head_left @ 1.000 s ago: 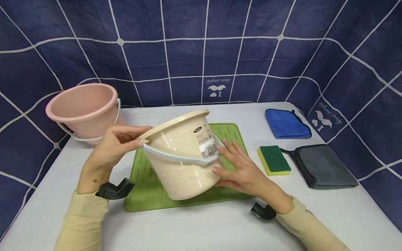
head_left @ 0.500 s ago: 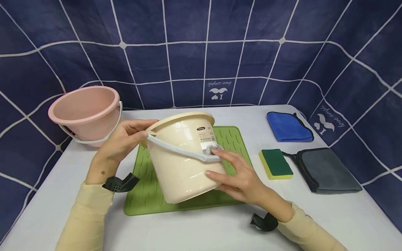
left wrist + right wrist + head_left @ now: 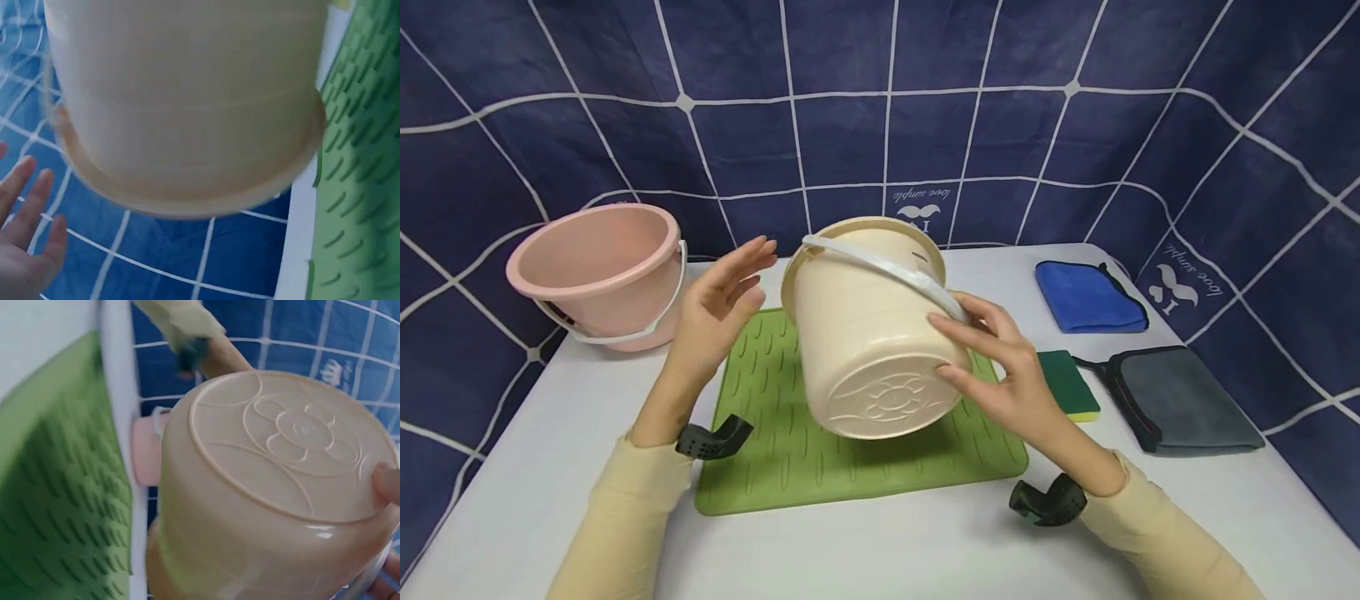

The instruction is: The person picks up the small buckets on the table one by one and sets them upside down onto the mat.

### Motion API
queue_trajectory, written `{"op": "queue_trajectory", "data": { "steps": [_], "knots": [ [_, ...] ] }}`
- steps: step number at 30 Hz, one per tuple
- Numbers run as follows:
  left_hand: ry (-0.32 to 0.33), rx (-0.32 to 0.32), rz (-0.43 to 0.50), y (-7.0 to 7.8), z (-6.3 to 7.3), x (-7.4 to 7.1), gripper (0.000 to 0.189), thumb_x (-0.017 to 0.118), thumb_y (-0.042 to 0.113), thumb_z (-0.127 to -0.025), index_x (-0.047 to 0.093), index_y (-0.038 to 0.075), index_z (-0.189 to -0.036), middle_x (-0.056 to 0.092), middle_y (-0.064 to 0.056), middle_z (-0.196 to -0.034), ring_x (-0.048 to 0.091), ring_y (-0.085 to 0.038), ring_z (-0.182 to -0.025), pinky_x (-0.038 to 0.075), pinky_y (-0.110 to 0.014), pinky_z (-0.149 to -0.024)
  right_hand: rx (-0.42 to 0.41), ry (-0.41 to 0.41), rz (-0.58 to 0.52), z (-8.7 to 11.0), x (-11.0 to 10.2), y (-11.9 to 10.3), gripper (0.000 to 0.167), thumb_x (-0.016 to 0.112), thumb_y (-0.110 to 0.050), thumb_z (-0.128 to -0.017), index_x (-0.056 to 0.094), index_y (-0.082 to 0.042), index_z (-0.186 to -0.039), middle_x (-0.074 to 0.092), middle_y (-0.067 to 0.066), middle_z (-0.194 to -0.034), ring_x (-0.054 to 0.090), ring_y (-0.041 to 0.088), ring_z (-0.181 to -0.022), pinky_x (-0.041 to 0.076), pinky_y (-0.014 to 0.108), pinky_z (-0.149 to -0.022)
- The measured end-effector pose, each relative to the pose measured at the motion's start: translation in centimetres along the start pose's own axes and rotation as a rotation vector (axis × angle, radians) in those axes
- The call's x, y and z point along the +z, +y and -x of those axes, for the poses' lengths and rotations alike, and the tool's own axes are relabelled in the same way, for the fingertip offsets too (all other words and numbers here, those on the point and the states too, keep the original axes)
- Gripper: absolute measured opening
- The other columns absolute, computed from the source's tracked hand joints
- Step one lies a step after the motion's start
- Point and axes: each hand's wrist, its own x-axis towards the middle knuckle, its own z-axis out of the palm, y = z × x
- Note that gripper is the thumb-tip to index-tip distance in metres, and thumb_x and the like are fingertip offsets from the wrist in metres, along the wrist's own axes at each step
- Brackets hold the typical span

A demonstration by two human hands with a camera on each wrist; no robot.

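Observation:
A cream plastic bucket point(image 3: 872, 317) hangs tilted over the green mat, its rim toward the back wall and its base turned toward me. A flower pattern point(image 3: 304, 430) is moulded in that base. My right hand point(image 3: 1003, 367) grips the bucket's lower right edge, thumb on the base and fingers by the side. The pale handle point(image 3: 887, 265) runs across the bucket's upper side to those fingers. Left of the rim, my left hand point(image 3: 721, 304) is raised with fingers loosely bent, holding nothing; the left wrist view shows a gap between it and the bucket point(image 3: 194, 106).
Below lies a ridged green mat point(image 3: 760, 458) on a white table point(image 3: 850, 550). A pink bucket point(image 3: 598, 279) stands at the back left. To the right are a green-and-yellow sponge point(image 3: 1066, 383), a folded blue cloth point(image 3: 1090, 297) and a folded grey cloth point(image 3: 1187, 400).
The cream bucket has moved up and right and tipped so its base shows. My left hand has let go of the rim; my right thumb has shifted onto the base.

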Motion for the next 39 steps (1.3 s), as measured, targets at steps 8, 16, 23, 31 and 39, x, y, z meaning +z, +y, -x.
{"op": "queue_trajectory", "data": {
  "steps": [8,16,23,31,39],
  "knots": [
    [-0.269,0.196,-0.627,1.5,2.3,3.9,0.106,0.087,0.041,-0.061,0.030,0.019,-0.148,0.017,-0.011,-0.153,0.027,-0.031,-0.133,0.032,-0.053,-0.099,0.412,0.104,-0.097,-2.7,-1.8,1.1,0.042,0.067,-0.003,-0.086,0.059,-0.007,-0.127,0.053,0.008,-0.128,0.047,0.022,-0.114,0.046,0.030,-0.088],
    [-0.128,0.124,-0.489,-2.6,0.7,7.1,0.093,0.091,0.014,-0.054,0.048,0.006,-0.136,0.023,-0.013,-0.151,0.029,-0.027,-0.133,0.036,-0.038,-0.100,0.657,-0.012,-0.018,-6.2,-2.5,3.6,0.044,0.062,-0.023,-0.092,0.054,-0.012,-0.134,0.053,0.010,-0.129,0.056,0.026,-0.100,0.053,0.029,-0.065],
    [-0.149,-0.225,-0.341,-4.0,-3.8,7.4,0.081,0.085,0.013,-0.068,0.047,0.009,-0.139,0.023,-0.004,-0.151,0.032,-0.024,-0.131,0.045,-0.037,-0.089,0.883,-0.155,0.023,-9.2,-4.2,6.7,0.055,0.055,-0.039,-0.094,0.044,-0.013,-0.141,0.049,0.015,-0.133,0.051,0.028,-0.113,0.043,0.046,-0.089],
    [-0.205,-0.337,-0.325,-5.2,-5.3,8.0,0.077,0.083,0.012,-0.071,0.046,0.003,-0.138,0.026,-0.013,-0.149,0.035,-0.027,-0.130,0.047,-0.029,-0.086,0.860,-0.208,-0.039,-7.7,-5.1,9.0,0.055,0.053,-0.032,-0.096,0.036,-0.013,-0.145,0.036,0.012,-0.145,0.035,0.029,-0.129,0.034,0.054,-0.097],
    [-0.224,-0.376,-0.331,-7.6,-5.3,8.6,0.070,0.079,0.018,-0.077,0.046,0.007,-0.138,0.026,-0.013,-0.149,0.037,-0.029,-0.128,0.048,-0.030,-0.085,0.837,-0.136,-0.066,-5.2,-4.3,11.0,0.057,0.051,-0.034,-0.097,0.032,-0.018,-0.147,0.025,0.006,-0.151,0.025,0.025,-0.135,0.029,0.051,-0.101]
  ]
}}
